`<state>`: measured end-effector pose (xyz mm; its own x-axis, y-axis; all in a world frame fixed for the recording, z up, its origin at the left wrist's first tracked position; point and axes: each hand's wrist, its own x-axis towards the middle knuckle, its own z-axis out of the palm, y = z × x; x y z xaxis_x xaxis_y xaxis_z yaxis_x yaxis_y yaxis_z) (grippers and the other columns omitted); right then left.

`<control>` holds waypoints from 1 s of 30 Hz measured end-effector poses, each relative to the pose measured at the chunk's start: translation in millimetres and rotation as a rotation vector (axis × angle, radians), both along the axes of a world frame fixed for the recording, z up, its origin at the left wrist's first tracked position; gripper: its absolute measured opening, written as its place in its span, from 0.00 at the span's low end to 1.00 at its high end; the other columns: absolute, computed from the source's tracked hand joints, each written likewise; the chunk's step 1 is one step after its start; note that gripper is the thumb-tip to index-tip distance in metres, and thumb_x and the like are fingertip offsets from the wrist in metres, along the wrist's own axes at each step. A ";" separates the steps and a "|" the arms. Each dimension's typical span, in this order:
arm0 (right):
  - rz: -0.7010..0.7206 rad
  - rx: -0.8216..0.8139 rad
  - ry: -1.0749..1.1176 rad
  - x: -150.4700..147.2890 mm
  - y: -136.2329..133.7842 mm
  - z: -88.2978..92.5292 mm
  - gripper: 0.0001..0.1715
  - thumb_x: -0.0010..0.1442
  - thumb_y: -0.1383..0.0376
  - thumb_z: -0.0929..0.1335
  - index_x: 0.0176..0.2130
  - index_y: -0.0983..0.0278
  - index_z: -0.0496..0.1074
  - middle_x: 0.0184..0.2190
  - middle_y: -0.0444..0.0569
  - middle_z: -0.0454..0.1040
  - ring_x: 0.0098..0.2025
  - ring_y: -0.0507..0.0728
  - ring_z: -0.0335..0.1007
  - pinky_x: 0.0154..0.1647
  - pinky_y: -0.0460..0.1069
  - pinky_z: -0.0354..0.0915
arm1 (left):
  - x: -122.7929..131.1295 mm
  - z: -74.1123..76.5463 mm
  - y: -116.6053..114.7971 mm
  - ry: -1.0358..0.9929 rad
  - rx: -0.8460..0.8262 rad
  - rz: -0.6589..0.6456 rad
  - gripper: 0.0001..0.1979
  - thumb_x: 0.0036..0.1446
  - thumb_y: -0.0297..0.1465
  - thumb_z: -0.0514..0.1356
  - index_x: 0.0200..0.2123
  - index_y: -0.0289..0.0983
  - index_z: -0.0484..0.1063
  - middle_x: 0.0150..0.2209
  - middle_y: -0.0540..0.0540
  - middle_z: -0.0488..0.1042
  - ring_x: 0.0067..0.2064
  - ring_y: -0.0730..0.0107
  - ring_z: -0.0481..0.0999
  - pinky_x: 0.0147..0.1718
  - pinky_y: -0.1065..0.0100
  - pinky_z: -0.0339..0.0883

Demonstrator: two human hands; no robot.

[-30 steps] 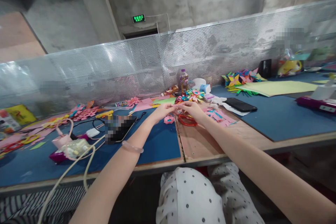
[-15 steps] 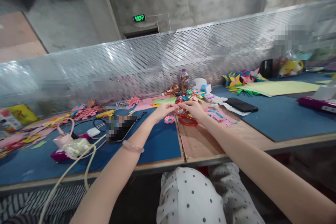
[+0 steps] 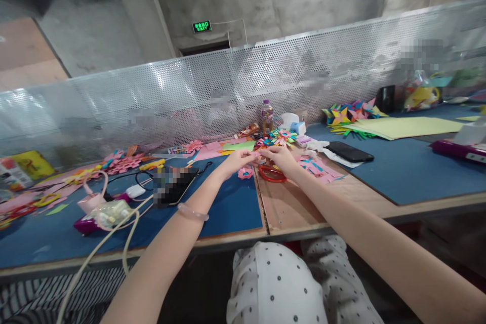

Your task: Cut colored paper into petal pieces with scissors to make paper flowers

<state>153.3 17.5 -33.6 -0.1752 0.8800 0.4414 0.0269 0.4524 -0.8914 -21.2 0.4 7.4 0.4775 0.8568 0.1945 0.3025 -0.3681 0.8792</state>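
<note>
My left hand (image 3: 240, 161) and my right hand (image 3: 278, 157) meet fingertip to fingertip over the middle of the table. Both are closed in a pinch on a small pink piece (image 3: 256, 154), which looks like paper; the fingers hide most of it. Just below my left fingers lies a pink paper flower (image 3: 245, 173) with a blue centre. Red-handled scissors (image 3: 272, 174) rest on the bare wood under my right hand. Beyond the hands are a multicoloured paper flower (image 3: 284, 136) and pink and green paper sheets (image 3: 208, 150).
A bottle (image 3: 267, 116) with a purple cap stands at the back by the perforated metal screen (image 3: 182, 91). On the right lie a black phone (image 3: 350, 151) and pale yellow sheets (image 3: 406, 127). Cables and a purple power strip (image 3: 85, 225) are at left, near another phone (image 3: 176, 187).
Hardly anything differs. Both hands stay in the same place, pinching the small pink piece, with at most a slight shift of the fingers.
</note>
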 end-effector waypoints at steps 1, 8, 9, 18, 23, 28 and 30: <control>-0.011 0.024 -0.041 -0.6 0.1 -0.2 0.21 0.51 0.50 0.64 0.28 0.66 0.71 0.21 0.45 0.69 0.20 0.50 0.60 0.22 0.45 0.57 | -0.1 -0.7 1.1 -0.013 -0.004 0.002 0.17 0.50 0.41 0.58 0.37 0.33 0.71 0.38 0.40 0.76 0.38 0.64 0.75 0.36 0.64 0.66; -0.384 0.537 -0.477 -6.6 -1.6 -2.0 0.20 0.57 0.62 0.61 0.48 0.65 0.66 0.46 0.56 0.65 0.45 0.58 0.63 0.43 0.51 0.61 | -3.2 -1.8 7.0 -0.052 -0.044 0.123 0.19 0.47 0.43 0.59 0.37 0.33 0.72 0.34 0.41 0.76 0.38 0.63 0.75 0.37 0.64 0.65; -0.391 0.592 -0.536 -6.3 -2.7 -1.7 0.20 0.57 0.63 0.61 0.49 0.65 0.65 0.46 0.55 0.65 0.47 0.58 0.62 0.45 0.51 0.60 | -3.6 -1.8 7.1 -0.068 -0.056 0.117 0.19 0.47 0.42 0.59 0.37 0.33 0.72 0.35 0.41 0.76 0.38 0.64 0.75 0.37 0.64 0.65; -0.436 0.742 -0.715 -4.1 -6.5 -1.7 0.14 0.55 0.69 0.62 0.42 0.62 0.69 0.40 0.52 0.69 0.45 0.59 0.60 0.46 0.51 0.58 | -2.1 -4.1 10.0 -0.152 -0.104 0.081 0.17 0.49 0.42 0.57 0.34 0.33 0.72 0.31 0.42 0.75 0.33 0.67 0.74 0.34 0.65 0.66; -0.462 0.531 -0.431 -8.1 -5.2 1.7 0.15 0.60 0.64 0.58 0.37 0.63 0.72 0.33 0.51 0.73 0.38 0.58 0.65 0.41 0.51 0.60 | -3.6 -2.3 10.3 -0.094 0.114 0.157 0.16 0.48 0.41 0.59 0.35 0.34 0.72 0.34 0.43 0.75 0.35 0.66 0.73 0.31 0.69 0.65; -0.286 0.297 -0.172 -10.5 -2.0 0.8 0.14 0.57 0.59 0.61 0.33 0.62 0.73 0.29 0.47 0.74 0.32 0.55 0.68 0.36 0.49 0.61 | -4.6 -3.9 10.3 -0.143 0.147 0.155 0.17 0.48 0.38 0.59 0.41 0.36 0.71 0.40 0.43 0.75 0.40 0.65 0.73 0.34 0.69 0.65; -0.215 0.268 -0.118 -12.2 -1.5 -0.1 0.14 0.55 0.57 0.62 0.32 0.63 0.73 0.28 0.47 0.74 0.32 0.55 0.68 0.36 0.49 0.62 | -3.8 -5.4 10.7 -0.157 0.136 0.141 0.17 0.48 0.37 0.60 0.41 0.36 0.71 0.40 0.43 0.75 0.40 0.65 0.73 0.34 0.68 0.65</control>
<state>141.0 16.0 -33.7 -0.0623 0.7578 0.6495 0.2420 0.6428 -0.7268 -25.0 11.0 2.0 0.3098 0.8738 0.3747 0.2233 -0.4500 0.8647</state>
